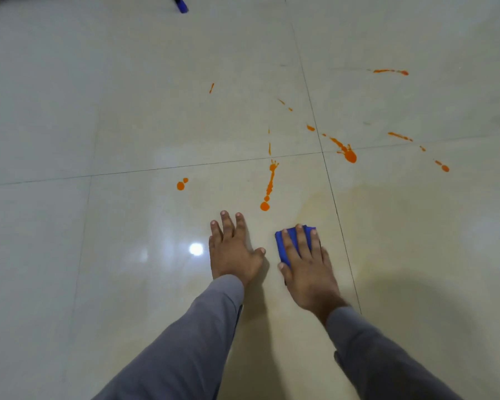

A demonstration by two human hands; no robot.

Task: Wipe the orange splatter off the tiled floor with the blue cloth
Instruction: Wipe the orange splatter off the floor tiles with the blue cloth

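Right hand (308,269) presses flat, fingers straight, on the folded blue cloth (292,243), which lies on the glossy cream tiled floor (127,125) under its fingers. Left hand (233,251) rests just beside it, palm down, fingers spread, holding nothing. Orange splatter (348,154) of drops and streaks lies beyond both hands; its nearest drop sits just ahead of the fingertips, between the hands. Grey sleeves (191,336) cover both forearms. Dark blue object (181,4), far ahead, unidentifiable.
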